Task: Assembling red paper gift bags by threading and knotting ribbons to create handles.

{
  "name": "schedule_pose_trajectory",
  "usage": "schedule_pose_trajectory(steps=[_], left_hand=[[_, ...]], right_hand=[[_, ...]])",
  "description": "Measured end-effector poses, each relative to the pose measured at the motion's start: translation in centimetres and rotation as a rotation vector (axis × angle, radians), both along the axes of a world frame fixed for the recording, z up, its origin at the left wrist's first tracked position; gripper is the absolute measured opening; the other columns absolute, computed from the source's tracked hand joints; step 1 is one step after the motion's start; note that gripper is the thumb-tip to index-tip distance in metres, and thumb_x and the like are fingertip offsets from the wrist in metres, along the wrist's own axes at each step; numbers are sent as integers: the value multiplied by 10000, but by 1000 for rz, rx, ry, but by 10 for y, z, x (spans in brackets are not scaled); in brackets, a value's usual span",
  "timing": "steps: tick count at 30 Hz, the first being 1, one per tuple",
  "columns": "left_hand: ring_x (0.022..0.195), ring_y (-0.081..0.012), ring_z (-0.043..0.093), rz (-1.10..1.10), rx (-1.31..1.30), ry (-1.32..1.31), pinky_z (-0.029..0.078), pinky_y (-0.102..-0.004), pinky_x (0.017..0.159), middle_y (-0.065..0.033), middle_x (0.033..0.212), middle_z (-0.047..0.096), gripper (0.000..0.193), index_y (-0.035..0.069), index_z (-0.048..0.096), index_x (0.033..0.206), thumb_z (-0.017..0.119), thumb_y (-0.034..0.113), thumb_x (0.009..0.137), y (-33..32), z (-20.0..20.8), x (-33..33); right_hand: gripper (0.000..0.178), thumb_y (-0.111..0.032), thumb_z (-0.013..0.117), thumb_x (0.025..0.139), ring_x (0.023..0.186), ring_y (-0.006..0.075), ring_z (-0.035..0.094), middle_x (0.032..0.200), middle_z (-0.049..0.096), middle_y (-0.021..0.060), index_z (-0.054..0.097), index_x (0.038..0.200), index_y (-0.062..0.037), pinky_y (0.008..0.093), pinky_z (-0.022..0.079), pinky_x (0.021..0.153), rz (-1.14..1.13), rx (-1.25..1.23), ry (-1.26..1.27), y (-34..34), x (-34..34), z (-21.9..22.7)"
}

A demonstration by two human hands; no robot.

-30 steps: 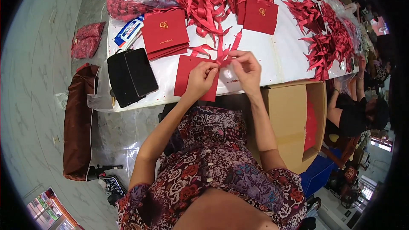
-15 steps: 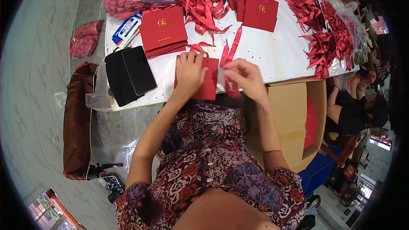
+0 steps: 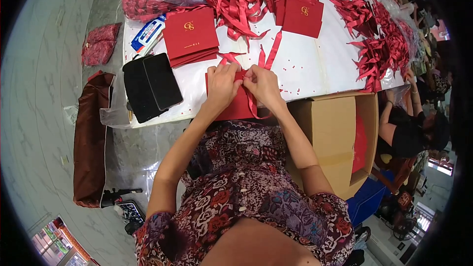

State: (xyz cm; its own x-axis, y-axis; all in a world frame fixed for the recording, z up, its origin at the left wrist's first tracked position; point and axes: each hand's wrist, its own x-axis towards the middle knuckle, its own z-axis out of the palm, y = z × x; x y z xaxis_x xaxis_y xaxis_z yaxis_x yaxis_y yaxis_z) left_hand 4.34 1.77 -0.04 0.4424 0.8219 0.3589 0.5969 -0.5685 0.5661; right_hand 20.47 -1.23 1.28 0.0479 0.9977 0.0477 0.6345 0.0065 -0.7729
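Observation:
A dark red paper card or bag [image 3: 236, 107] lies at the table's near edge beneath both hands. My left hand [image 3: 222, 84] presses on its upper part, fingers bent over its top edge. Close beside it, my right hand [image 3: 262, 84] pinches a red ribbon [image 3: 252, 102] against the upper part of the red piece. The fingertips of the two hands almost meet, and they hide the spot where ribbon and paper come together. One ribbon end hangs down past the right side; another ribbon [image 3: 273, 51] stretches away on the white table.
A stack of red bags [image 3: 189, 32] and a black case [image 3: 152, 88] lie to the left. Red ribbons [image 3: 236, 0] heap at the back, with more red bags [image 3: 303, 17]. An open cardboard box [image 3: 332, 138] stands right. Another person [image 3: 411, 128] works at the far right.
My right hand has moved left from beside the red piece to its top edge, bringing the ribbon against it. My left hand stays on the piece, fingers now more bent.

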Motion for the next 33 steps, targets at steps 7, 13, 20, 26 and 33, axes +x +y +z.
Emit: schedule_pose_trajectory(steps=[7,13,20,26,33], left_hand=[[814,-282,570,31,123,19,369,-418,801,-102,809,632,150,66,589,929,627,49,784,-12,4,10],[821,-280,575,72,107,-53,373,-418,800,-85,829,646,132,69,611,919,620,47,789,-15,5,6],[848,-277,603,-130,-171,-144,368,-403,827,-70,855,667,207,88,633,965,641,16,771,2,11,-22],[886,-268,588,-196,-21,-59,374,-374,861,-71,915,633,175,75,655,981,661,31,812,0,27,-20],[876,-255,577,-226,79,36,380,-370,847,-67,892,599,164,77,653,965,661,19,811,-1,27,-17]], right_hand=[[150,-128,728,759,685,326,687,714,678,159,640,790,-11,401,533,640,-11,-62,-198,4,-4,13],[162,-139,744,763,659,344,660,678,656,154,640,776,-15,430,518,634,24,-19,-60,5,-4,7],[173,-211,775,820,548,159,602,618,630,71,700,832,-56,300,451,542,108,-30,-207,10,7,23],[320,-305,745,872,537,30,448,555,575,-34,731,737,-15,265,347,498,281,-400,362,39,39,-12],[111,-87,722,859,673,49,594,763,713,19,756,897,12,214,476,627,367,-610,270,59,37,-6]])
